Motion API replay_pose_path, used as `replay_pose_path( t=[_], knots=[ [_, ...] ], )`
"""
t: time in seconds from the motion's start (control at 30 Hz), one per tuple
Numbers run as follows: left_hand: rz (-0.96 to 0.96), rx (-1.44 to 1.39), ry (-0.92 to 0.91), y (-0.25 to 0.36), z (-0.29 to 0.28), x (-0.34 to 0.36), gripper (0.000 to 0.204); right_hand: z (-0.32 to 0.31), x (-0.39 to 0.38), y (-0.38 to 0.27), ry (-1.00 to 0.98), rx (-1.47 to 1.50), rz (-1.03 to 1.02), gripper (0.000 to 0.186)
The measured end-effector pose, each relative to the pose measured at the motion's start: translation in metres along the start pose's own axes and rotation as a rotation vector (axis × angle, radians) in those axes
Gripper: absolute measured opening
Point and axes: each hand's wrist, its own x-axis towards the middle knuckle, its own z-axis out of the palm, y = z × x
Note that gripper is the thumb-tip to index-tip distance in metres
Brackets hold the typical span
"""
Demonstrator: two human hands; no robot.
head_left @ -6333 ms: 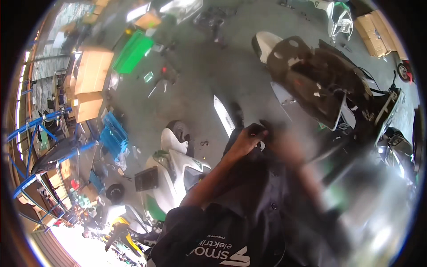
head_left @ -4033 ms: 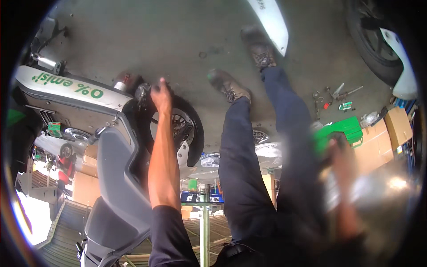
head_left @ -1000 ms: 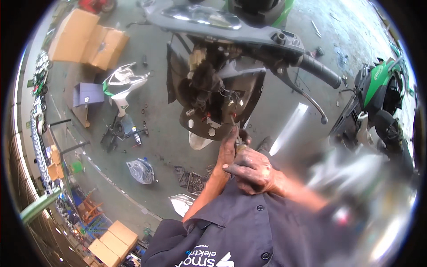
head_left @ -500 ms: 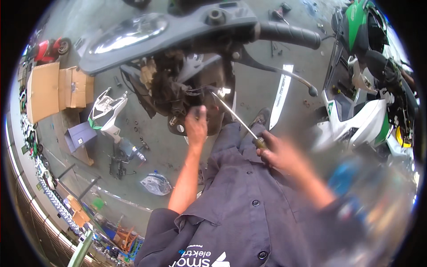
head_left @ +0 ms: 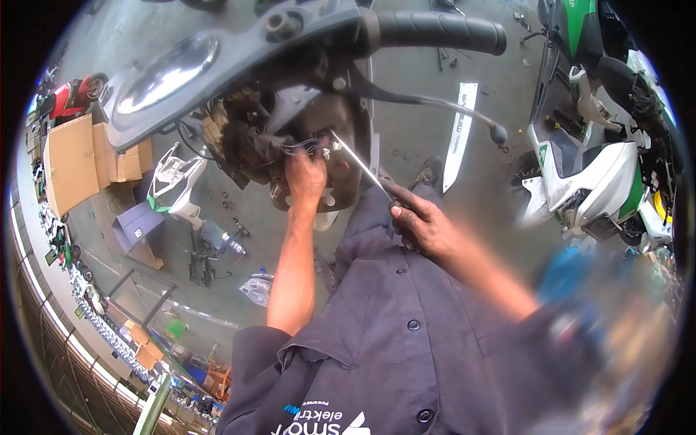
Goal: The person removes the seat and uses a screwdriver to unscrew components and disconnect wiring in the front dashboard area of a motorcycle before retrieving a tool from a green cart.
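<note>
In front of me, under the handlebar, the opened front of a scooter [head_left: 246, 141] shows its inner wiring. My left hand [head_left: 306, 174] reaches into it, its fingers closed at a bunch of thin wires [head_left: 301, 147] beside a small white connector [head_left: 335, 146]. My right hand [head_left: 424, 226] is wrapped round a long-shafted screwdriver [head_left: 360, 164], whose handle is mostly hidden in the palm. The shaft slants up and left, its tip close to the connector and the left fingertips. Whether the tip touches anything I cannot tell.
Above the wiring are the handlebar grip [head_left: 438, 32] and a brake lever [head_left: 435, 101]. White-green scooter bodywork [head_left: 591, 177] stands at right, a long white strip [head_left: 460, 138] on the floor. Cardboard boxes [head_left: 72, 163], a white-green fairing [head_left: 176, 181] and a plastic bag [head_left: 257, 288] lie at left.
My left hand has moved up from below the wiring and closed on the wires. My right hand has shifted up and left with the screwdriver. The handlebar appears farther left in view.
</note>
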Motion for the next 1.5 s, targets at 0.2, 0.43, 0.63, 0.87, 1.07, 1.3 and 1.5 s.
replay_pose_path(
  t=[0.2, 0.43, 0.63, 0.87, 1.07, 1.3, 1.5],
  knots=[
    [-0.087, -0.008, -0.063, 0.015, -0.005, 0.001, 0.047, 0.003, 0.001, -0.003, 0.028, -0.118, -0.003, 0.054],
    [-0.13, 0.014, -0.116, 0.018, -0.007, 0.003, 0.06, 0.002, 0.002, 0.001, 0.042, -0.196, -0.057, 0.054],
    [-0.114, 0.028, -0.091, 0.013, -0.003, 0.002, 0.061, 0.005, 0.004, 0.006, 0.067, -0.213, -0.086, 0.054],
    [-0.11, 0.033, -0.104, 0.01, -0.003, 0.004, 0.061, 0.006, 0.008, 0.003, 0.064, -0.236, -0.08, 0.055],
    [-0.079, 0.029, -0.084, 0.001, 0.0, 0.003, 0.061, 0.007, 0.004, -0.005, 0.043, -0.279, -0.037, 0.056],
    [-0.026, 0.069, -0.01, -0.009, 0.008, 0.004, 0.06, 0.007, 0.006, -0.014, 0.031, -0.374, -0.162, 0.059],
    [-0.117, 0.075, 0.011, 0.008, 0.005, 0.011, 0.062, -0.002, 0.019, -0.015, -0.012, -0.504, -0.26, 0.064]
  ],
)
